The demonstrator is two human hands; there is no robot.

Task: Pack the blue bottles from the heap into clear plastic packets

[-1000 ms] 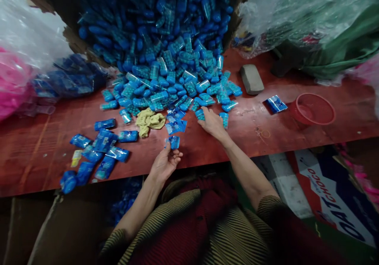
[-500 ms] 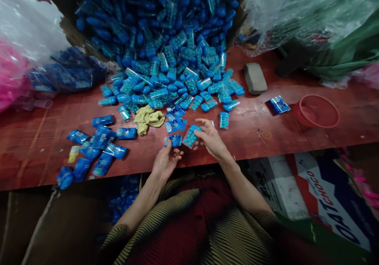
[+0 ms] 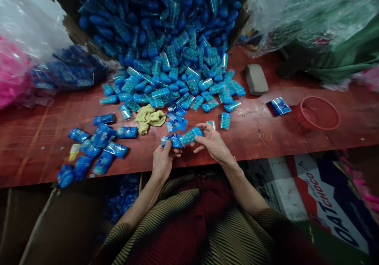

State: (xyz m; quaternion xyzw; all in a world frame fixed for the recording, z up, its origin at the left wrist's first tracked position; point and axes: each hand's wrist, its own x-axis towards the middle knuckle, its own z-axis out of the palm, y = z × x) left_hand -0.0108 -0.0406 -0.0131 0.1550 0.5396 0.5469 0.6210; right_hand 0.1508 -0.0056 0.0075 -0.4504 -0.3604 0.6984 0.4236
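Between thumb and fingers, my left hand (image 3: 164,158) pinches a printed blue plastic sleeve (image 3: 174,140). My right hand (image 3: 213,142) grips a small clear bottle of blue balls (image 3: 191,136) by its blue-capped end. The bottle's clear end meets the sleeve's right edge; whether it is inside cannot be made out. Just beyond lie flat blue sleeves (image 3: 177,124) and a crumpled yellow-green cloth (image 3: 150,118). One more bottle (image 3: 225,120) stands apart, right of my right hand. Several bottles in blue sleeves (image 3: 102,135) lie in a group to the left.
A large heap of capped bottles (image 3: 166,66) spills from a cardboard box at the back. On the right are a grey block (image 3: 256,79), a stack of blue sleeves (image 3: 279,106), a red basket (image 3: 316,113) and a rubber band (image 3: 267,136). Plastic bags (image 3: 314,24) flank the heap.
My right hand has turned the bottle from steeply tilted to nearly level and brought its clear end against the sleeve. My left hand has shifted slightly left, still pinching the sleeve.
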